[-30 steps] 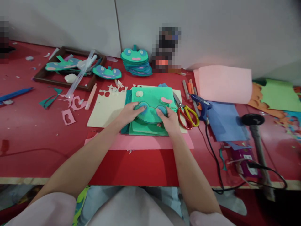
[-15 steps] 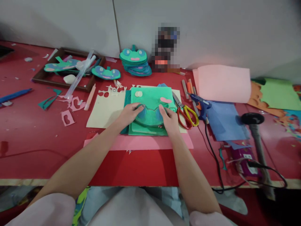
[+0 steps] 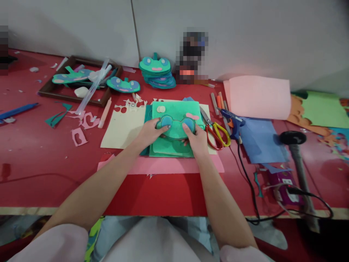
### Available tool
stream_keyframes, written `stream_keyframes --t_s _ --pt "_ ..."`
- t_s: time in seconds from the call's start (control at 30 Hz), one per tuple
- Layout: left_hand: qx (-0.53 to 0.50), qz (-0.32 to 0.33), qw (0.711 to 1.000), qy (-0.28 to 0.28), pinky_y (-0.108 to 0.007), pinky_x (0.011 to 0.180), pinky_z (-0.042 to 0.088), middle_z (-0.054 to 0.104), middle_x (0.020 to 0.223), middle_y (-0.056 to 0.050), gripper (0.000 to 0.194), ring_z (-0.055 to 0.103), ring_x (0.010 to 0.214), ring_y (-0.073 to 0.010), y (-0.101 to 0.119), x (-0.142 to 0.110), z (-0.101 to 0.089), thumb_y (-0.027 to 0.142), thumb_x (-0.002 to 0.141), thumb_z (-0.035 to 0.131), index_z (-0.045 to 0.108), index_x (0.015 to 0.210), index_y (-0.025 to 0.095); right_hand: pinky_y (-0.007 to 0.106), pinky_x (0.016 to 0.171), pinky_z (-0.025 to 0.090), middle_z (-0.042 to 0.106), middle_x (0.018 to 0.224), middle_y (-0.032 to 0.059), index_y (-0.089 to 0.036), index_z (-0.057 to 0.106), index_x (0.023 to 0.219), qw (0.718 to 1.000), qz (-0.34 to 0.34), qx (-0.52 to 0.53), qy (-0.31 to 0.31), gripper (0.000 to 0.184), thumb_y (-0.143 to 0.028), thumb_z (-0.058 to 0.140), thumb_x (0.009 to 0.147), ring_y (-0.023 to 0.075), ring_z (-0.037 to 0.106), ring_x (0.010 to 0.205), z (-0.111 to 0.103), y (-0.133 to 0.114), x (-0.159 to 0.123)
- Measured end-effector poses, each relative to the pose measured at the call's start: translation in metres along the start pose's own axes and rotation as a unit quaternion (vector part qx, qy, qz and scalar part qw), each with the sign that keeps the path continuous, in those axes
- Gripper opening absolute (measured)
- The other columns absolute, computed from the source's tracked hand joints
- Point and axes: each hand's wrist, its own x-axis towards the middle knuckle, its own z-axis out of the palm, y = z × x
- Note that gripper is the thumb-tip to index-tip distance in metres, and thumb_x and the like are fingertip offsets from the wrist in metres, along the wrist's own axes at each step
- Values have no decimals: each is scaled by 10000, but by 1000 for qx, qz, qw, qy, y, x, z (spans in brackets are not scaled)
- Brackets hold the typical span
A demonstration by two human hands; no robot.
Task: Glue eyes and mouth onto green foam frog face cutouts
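Between both hands is a green foam frog face (image 3: 177, 130) with two blue eye circles. My left hand (image 3: 151, 133) grips its left end, thumb on the blue circle. On the right end, my right hand (image 3: 196, 137) pinches it, thumb on the other circle. Under it lie stacked green foam sheets (image 3: 174, 151). On the top sheet rest small cream discs (image 3: 160, 108) and a pink mouth-shaped piece (image 3: 192, 116). Scissors (image 3: 215, 134) with red and yellow handles lie right of the stack.
A blue glue gun (image 3: 232, 122) with a black cord lies to the right. Finished frog faces (image 3: 156, 69) are stacked by the wall. A brown frame (image 3: 73, 96) holds glue sticks and scraps. Pink sheets (image 3: 259, 96), blue sheets (image 3: 261, 142) and a hammer-like tool (image 3: 298, 160) are at right.
The frog face has tilted so that its blue eye circles show more fully. My thumbs now rest on the circles; both hands have stayed in nearly the same place.
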Motion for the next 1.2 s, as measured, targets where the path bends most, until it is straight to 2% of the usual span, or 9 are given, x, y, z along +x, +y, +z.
stream_keyframes --t_s 0.1,0.2,0.37,0.5,0.6,0.8,0.93,1.07,1.2 --pt "0 10 1000 16 -261 618 434 649 829 -21 245 585 708 -159 1 0 0 410 759 605 606 840 179 225 320 406 484 484 -56 -206 497 670 1000 -14 20 10 352 -539 568 758 112 516 381 -1 -1 0" --pt "-4 13 999 36 -242 560 389 593 701 1 235 534 644 -136 2 0 0 414 785 578 586 755 181 216 319 398 434 456 -72 -210 459 642 1000 -18 22 13 347 -513 574 765 97 484 356 -1 -1 -1" --pt "-119 8 991 65 -214 475 309 479 587 38 160 426 507 -84 1 -1 2 346 809 570 557 767 192 215 325 407 370 478 -76 -207 445 616 999 -21 28 40 372 -525 580 752 79 437 364 -1 1 -2" --pt "-140 19 986 84 -209 512 344 502 611 42 136 454 537 -81 2 -2 4 298 767 620 558 831 195 202 324 388 436 566 -63 -218 560 816 993 -47 22 109 299 -512 571 760 72 421 404 -2 1 -1" --pt "-122 34 989 75 -213 552 365 504 613 53 179 470 552 -82 4 -3 4 259 765 614 553 924 207 192 313 350 491 614 -59 -236 544 973 986 -70 11 148 308 -472 568 776 66 410 392 -3 0 -1" --pt "-68 77 992 69 -214 595 375 458 608 66 221 470 573 -81 4 -5 7 211 788 569 537 1006 214 192 321 300 503 626 -63 -242 509 1016 988 -62 -30 137 308 -463 530 802 53 377 352 -5 0 -2" --pt "0 91 992 84 -224 626 405 513 691 45 254 491 623 -93 1 -6 7 223 776 585 543 1027 227 225 458 394 540 686 -33 -221 520 1049 983 -79 -102 131 333 -439 534 797 81 445 459 -6 3 -2" --pt "76 106 979 154 -257 674 437 558 842 -4 238 503 680 -115 -4 -4 6 230 752 626 569 984 223 309 702 450 562 929 45 -210 580 1026 953 -134 -239 131 296 -343 593 761 128 517 686 -5 3 -3" --pt "80 88 973 200 -270 709 454 577 908 -27 136 528 696 -116 -9 1 -1 175 780 572 601 909 210 323 740 441 533 959 53 -215 609 988 937 -152 -270 163 267 -346 609 756 138 515 724 -5 0 -7"
